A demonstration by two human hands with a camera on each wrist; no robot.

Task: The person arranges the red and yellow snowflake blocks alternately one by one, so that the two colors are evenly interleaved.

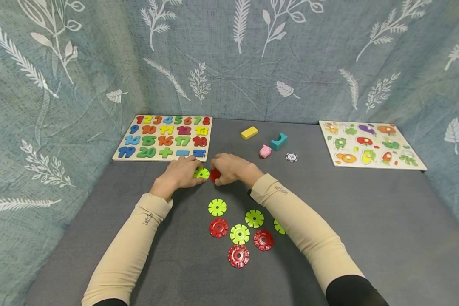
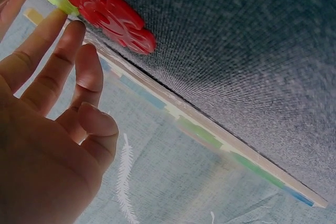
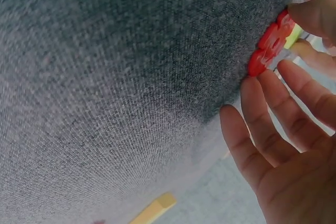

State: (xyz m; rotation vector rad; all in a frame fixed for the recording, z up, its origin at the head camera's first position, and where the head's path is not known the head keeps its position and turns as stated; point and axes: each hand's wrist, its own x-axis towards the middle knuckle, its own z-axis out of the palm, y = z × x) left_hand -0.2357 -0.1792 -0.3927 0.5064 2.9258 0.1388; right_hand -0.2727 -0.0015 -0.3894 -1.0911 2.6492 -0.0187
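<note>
Close to the number board's front edge, my two hands meet over interlocking discs. My left hand point(image 1: 180, 172) has thumb and fingertips on opposite edges of a green notched disc point(image 1: 202, 174), pinching it. Beside that hand in the left wrist view lies another red disc point(image 2: 107, 14), hidden from the head view. With thumb and fingers my right hand point(image 1: 233, 168) grips a red notched disc point(image 1: 214, 175), which overlaps the green one in the right wrist view. Nearer me lie several loose discs, among them a green disc point(image 1: 217, 207) and a red disc point(image 1: 219, 228).
The number puzzle board point(image 1: 164, 160) stands at the back left, and a vegetable puzzle board point(image 1: 378, 166) at the back right. Between them are a yellow block point(image 1: 249, 133), a teal arch block point(image 1: 278, 142), a pink pig figure point(image 1: 265, 151) and a poker chip point(image 1: 292, 157).
</note>
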